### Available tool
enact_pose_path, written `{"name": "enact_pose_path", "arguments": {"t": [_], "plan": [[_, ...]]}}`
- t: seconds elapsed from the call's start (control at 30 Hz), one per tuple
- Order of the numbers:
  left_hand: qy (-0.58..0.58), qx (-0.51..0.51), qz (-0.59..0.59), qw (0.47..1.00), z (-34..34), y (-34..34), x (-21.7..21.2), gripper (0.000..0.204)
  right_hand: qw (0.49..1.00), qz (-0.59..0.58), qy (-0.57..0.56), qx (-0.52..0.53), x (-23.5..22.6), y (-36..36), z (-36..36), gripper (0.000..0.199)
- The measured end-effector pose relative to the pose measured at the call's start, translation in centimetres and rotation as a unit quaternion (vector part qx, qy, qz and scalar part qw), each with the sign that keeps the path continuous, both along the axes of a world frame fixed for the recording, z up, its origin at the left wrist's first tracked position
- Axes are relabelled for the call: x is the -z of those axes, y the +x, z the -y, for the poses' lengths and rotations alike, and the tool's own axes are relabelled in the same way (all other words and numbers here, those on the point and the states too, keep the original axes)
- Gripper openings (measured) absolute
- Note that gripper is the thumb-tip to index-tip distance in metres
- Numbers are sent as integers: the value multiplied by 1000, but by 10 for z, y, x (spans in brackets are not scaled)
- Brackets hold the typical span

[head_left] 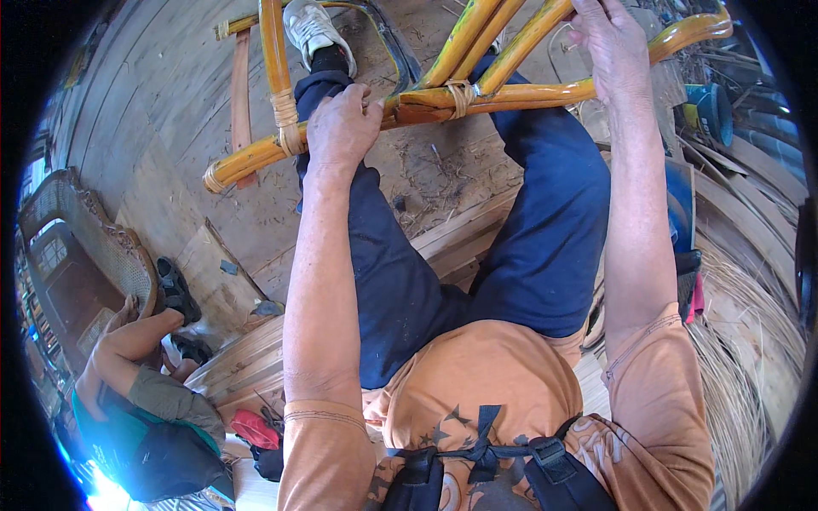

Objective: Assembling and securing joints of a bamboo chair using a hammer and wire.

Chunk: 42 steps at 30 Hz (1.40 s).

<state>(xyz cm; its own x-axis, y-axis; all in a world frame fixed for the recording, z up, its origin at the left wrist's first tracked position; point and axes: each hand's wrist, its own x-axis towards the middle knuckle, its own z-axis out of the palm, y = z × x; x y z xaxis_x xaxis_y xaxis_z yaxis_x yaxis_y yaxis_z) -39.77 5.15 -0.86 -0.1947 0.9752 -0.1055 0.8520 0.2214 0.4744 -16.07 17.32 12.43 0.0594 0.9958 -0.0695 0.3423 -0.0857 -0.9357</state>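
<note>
Across my legs lies a glossy yellow-brown rattan furniture frame (511,96), made of bent poles bound with pale cane strips. My left hand (343,128) is wrapped round its long pole, between a cane binding (285,117) on the left and another binding (461,98) near the middle. Farther right and higher, my right hand (607,43) has its fingers curled at a slanting pole of the frame, close to the picture's upper edge. The upper parts of several poles are cut off there.
On the left a co-worker (145,409) sits beside a woven cane chair piece (102,247). Split cane strands (737,409) lie in a bundle at the right, near a blue-green container (709,113). A flat wooden strip (241,102) crosses under the frame's left end.
</note>
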Motion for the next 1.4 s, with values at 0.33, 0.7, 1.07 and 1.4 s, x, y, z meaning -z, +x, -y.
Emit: {"name": "enact_pose_path", "arguments": {"t": [0.33,0.7,1.07,1.4], "plan": [[-12,3,7,1000,0,0,-2,30,999,21,19,19,4,-2,-5,24],[-32,-8,13,999,-2,-1,-4,32,999,-29,23,9,7,-1,-4,28],[1,7,6,1000,1,1,0,30,1000,3,-2,8,2,0,0,26],[70,0,54,996,1,-4,6,26,997,-63,8,47,34,49,11,39]]}}
